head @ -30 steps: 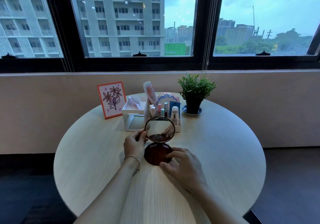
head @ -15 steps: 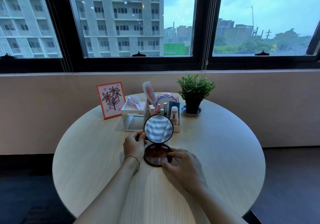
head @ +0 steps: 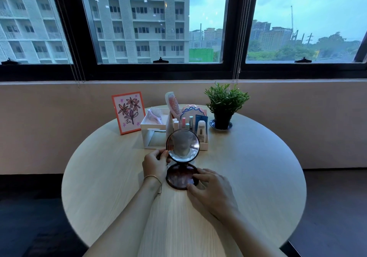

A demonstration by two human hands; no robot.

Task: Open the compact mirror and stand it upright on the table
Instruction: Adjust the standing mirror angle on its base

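Observation:
The round brown compact mirror stands open on the pale round table. Its lower half lies flat on the wood and its upper half is raised nearly upright, glass facing me. My left hand pinches the left rim of the raised half between thumb and fingers. My right hand rests on the near right edge of the flat base, fingertips pressing it down.
Just behind the mirror stand a white organizer with cosmetics and a comb, and a white box. A framed flower drawing is at the back left, a potted plant at the back right. Wall and windows lie beyond.
The upper half of the mirror has been tilted further up, from leaning back to nearly upright. Both hands have stayed on the mirror.

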